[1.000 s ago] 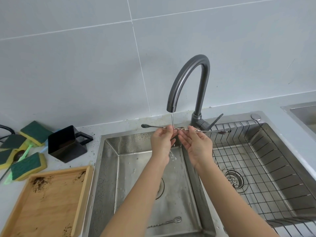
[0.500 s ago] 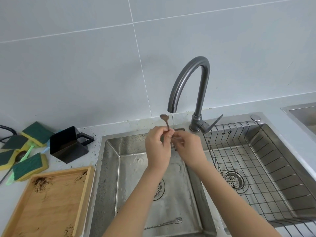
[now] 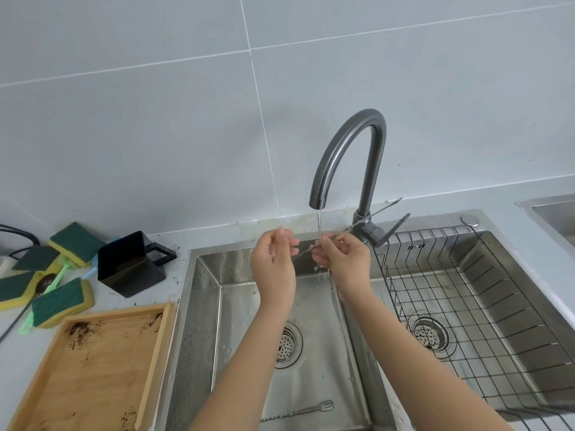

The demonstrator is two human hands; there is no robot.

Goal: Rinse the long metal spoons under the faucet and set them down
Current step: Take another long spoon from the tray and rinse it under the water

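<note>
A long, thin metal spoon (image 3: 367, 217) slants from between my hands up and to the right, passing in front of the faucet's base. My right hand (image 3: 340, 259) pinches its lower part, just under a thin stream of water (image 3: 319, 223) falling from the grey gooseneck faucet (image 3: 371, 169). My left hand (image 3: 273, 262) hovers just left of the spoon's lower end, fingers apart and curled, holding nothing. A second long twisted utensil with a forked tip (image 3: 303, 410) lies on the floor of the left sink basin (image 3: 236, 337).
A wire rack (image 3: 466, 275) fills the right basin. On the counter to the left are a black cup (image 3: 130, 262), several green-and-yellow sponges (image 3: 59, 301) with a dark spoon bowl (image 3: 46, 281) among them, and a wooden tray (image 3: 155, 353) with dark crumbs.
The spoon went from level across both hands, to upright, to slanting up to the right. My left hand has let go of it, and only the right holds it now.
</note>
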